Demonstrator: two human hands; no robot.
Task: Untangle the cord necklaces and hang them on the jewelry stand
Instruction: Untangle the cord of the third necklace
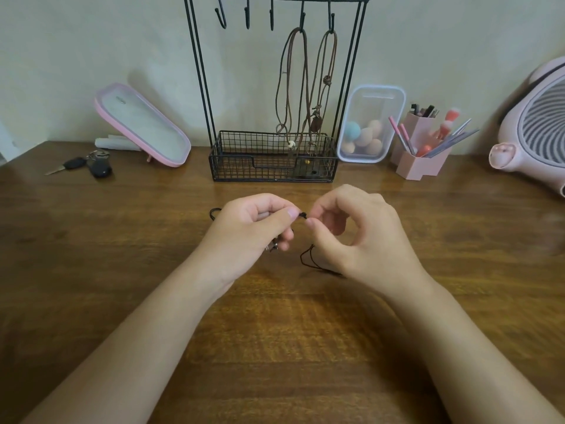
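Note:
A black cord necklace [307, 259] runs between my two hands just above the wooden table [275, 332]. My left hand [253, 223] pinches a knot of the cord between thumb and forefinger. My right hand [354, 228] pinches the same cord right next to it, thumb tip almost touching the knot. Loops of the cord show under the right hand and behind the left hand. The black wire jewelry stand [275, 87] stands behind the hands. Two brown cord necklaces [305, 96] hang from its two right hooks, and the three left hooks are bare.
A pink-rimmed mirror [142, 125] leans at the back left, with keys [88, 166] in front of it. Right of the stand are a clear box of makeup sponges [368, 123], a pink brush holder [423, 145] and a pink fan [538, 130].

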